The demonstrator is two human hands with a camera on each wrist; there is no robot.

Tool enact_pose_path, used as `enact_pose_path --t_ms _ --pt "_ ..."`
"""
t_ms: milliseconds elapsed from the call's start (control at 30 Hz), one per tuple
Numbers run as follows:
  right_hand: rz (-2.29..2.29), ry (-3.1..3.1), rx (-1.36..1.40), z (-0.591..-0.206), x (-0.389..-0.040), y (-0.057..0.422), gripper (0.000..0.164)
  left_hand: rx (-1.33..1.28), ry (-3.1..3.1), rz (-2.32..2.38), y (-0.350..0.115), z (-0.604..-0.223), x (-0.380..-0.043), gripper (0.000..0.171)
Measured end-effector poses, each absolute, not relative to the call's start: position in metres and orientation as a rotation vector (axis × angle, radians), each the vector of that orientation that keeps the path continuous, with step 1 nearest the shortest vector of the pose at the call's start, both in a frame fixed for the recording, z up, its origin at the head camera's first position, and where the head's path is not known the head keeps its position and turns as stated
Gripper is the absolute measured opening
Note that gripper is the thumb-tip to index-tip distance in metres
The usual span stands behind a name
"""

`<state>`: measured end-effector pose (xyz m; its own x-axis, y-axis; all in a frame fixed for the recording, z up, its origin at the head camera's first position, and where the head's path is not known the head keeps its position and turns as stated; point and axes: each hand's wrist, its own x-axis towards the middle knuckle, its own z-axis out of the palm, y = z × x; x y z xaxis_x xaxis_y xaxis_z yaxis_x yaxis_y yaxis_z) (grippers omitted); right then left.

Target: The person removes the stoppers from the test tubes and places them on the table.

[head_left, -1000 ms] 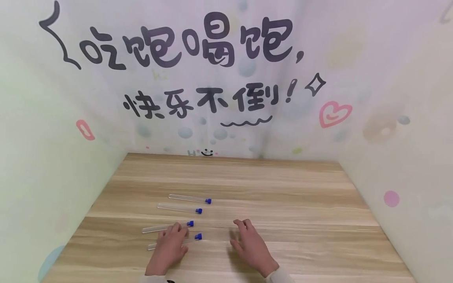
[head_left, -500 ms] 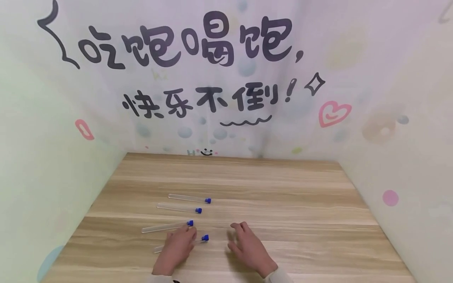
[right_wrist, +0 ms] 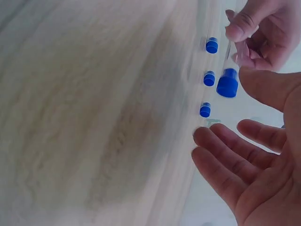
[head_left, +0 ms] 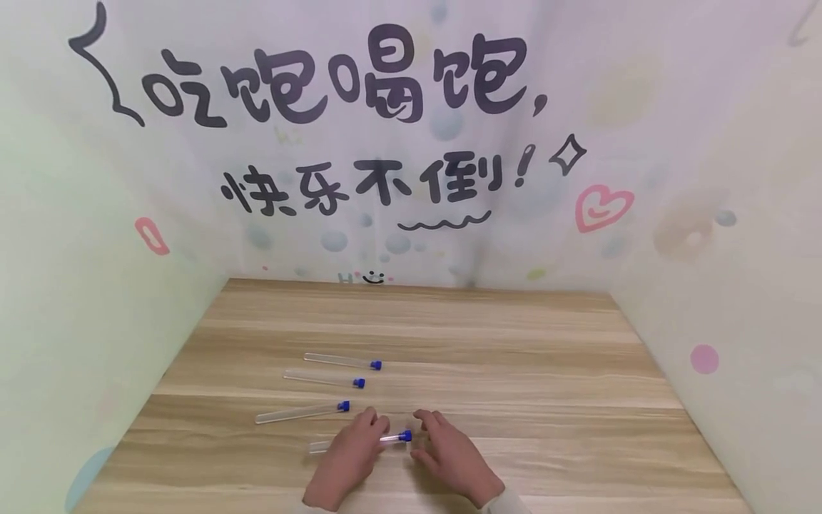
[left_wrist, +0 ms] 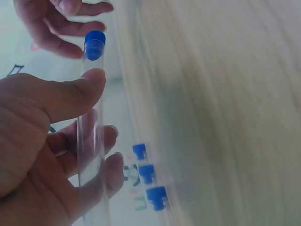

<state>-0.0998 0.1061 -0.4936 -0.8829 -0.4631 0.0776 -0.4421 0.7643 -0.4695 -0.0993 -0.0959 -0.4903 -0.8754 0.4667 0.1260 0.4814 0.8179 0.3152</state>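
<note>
Left hand [head_left: 349, 460] pinches the tube [head_left: 359, 441], covering its middle; right hand [head_left: 452, 457] open beside the blue cap [head_left: 404, 435]. Desk [head_left: 514, 371] blurs in both wrist views.

a light wooden table [head_left: 514, 371] with plank-like grain carries three clear tubes with blue caps, lying flat at about nine o'clock from its middle. the far tube [head_left: 342, 360], the middle tube [head_left: 324, 378] and the near tube [head_left: 302, 412] lie nearly parallel, apart, caps toward three o'clock.
</note>
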Motion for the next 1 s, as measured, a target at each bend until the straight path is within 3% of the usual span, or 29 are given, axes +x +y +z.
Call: enact_pose_path --t_ms 467,1000 --pt "-0.61 3.056 -0.883 -0.488 -0.097 0.109 0.027 -0.859 -2.845 -0.392 -0.078 -0.487 -0.097 0.018" --pt "-0.708 3.131 -0.871 -0.483 -0.097 0.121 0.028 -0.912 -2.781 -0.299 -0.061 -0.477 -0.096 0.017"
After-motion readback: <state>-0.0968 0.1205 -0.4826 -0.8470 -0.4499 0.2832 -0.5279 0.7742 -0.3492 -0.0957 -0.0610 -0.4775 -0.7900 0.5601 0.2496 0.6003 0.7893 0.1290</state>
